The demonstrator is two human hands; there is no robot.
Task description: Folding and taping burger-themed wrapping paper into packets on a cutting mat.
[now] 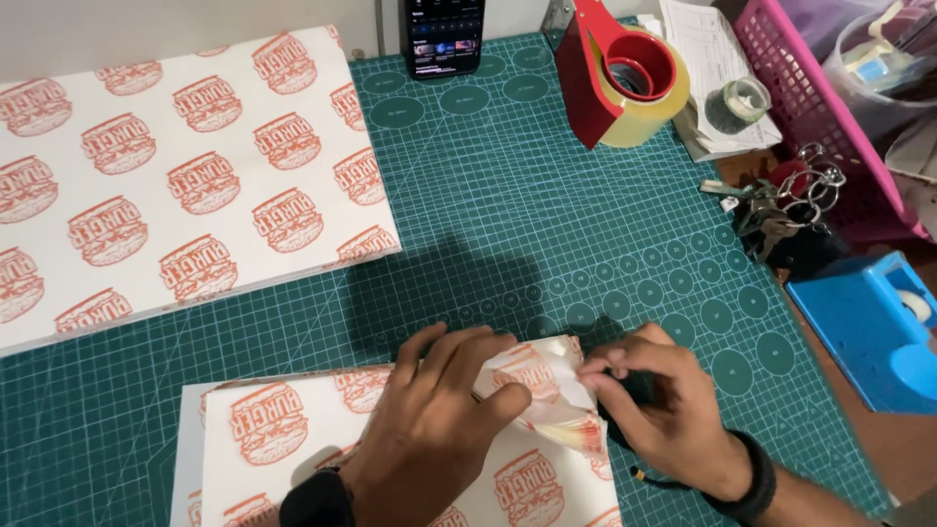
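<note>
We work on a big green cutting mat (547, 224) that covers most of the table. On its far left lies a large stack of white paper sheets (185, 176) with orange round prints. Near us lies a smaller stack of the same printed sheets (293, 439), and its upper right corner (547, 385) is lifted and curled up.

Our left hand (429, 429) lies flat on this near stack, and its fingers press on the curled corner. Our right hand (664, 400) is just beside it, with the thumb and the fingers closed together on the edge of the lifted sheet.

At the far side stand a red tape dispenser (615, 78) and a dark phone (444, 37). At the right we see a pink basket (810, 98), a blue tape holder (869, 322) and a bunch of keys (781, 200).
</note>
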